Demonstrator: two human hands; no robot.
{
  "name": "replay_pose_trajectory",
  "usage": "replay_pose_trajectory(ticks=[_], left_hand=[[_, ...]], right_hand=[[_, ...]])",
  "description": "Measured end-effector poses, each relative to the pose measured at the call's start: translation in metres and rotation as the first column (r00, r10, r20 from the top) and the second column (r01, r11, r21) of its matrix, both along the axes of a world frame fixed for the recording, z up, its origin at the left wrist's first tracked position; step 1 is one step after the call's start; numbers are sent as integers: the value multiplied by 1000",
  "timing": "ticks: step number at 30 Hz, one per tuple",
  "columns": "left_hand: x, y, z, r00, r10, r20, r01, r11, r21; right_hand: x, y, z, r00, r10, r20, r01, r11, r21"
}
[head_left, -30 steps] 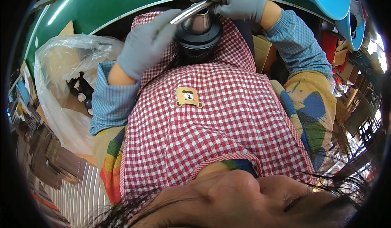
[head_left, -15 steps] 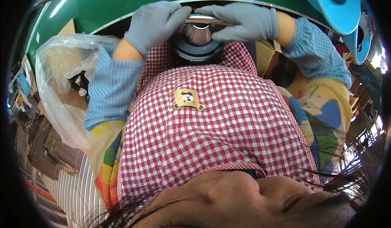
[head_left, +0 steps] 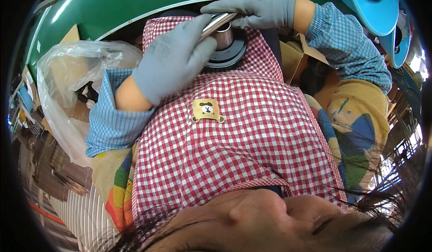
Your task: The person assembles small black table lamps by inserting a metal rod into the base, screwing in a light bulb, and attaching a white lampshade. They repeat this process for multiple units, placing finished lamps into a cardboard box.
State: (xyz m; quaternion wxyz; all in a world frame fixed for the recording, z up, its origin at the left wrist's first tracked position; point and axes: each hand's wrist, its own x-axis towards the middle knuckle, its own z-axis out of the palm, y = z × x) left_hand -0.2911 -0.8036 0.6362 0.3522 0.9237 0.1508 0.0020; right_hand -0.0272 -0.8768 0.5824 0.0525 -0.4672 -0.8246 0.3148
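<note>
Work was midway: gloved left hand (head_left: 173,60) and right hand (head_left: 256,4) both gripped shiny metal rod (head_left: 217,21) over round black-and-steel fitting (head_left: 226,45), not yet seated

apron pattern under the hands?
Red-and-white gingham check on the apron, with a small bear patch; clearest in the head view.

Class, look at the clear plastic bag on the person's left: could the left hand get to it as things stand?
Probably yes, but not freely: the left hand is gripping the shiny metal rod, so it would have to let go first. The plastic bag lies just beside that forearm with nothing between.
</note>
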Motion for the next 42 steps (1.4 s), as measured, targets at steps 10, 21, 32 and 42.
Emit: replay_pose_trajectory(ticks=[10, 21, 32, 42], left_hand=[[24, 58, -39, 971, -237, -1, 233, 956, 179], [99, 117, -106, 910, -339, -240, 271, 922, -276], [37, -34, -42, 730, -402, 553, 155, 885, 439], [58, -40, -71, 709, -368, 602, 207, 924, 321]], right_hand=[[-3, -30, -16, 916, -298, -269, 229, 938, -261], [-90, -36, 11, 744, -178, -644, 333, 934, 126], [-86, -40, -2, -425, -565, -707, -200, 821, -535], [-34, 50, -43, 748, -97, -656, 385, 868, 312]])
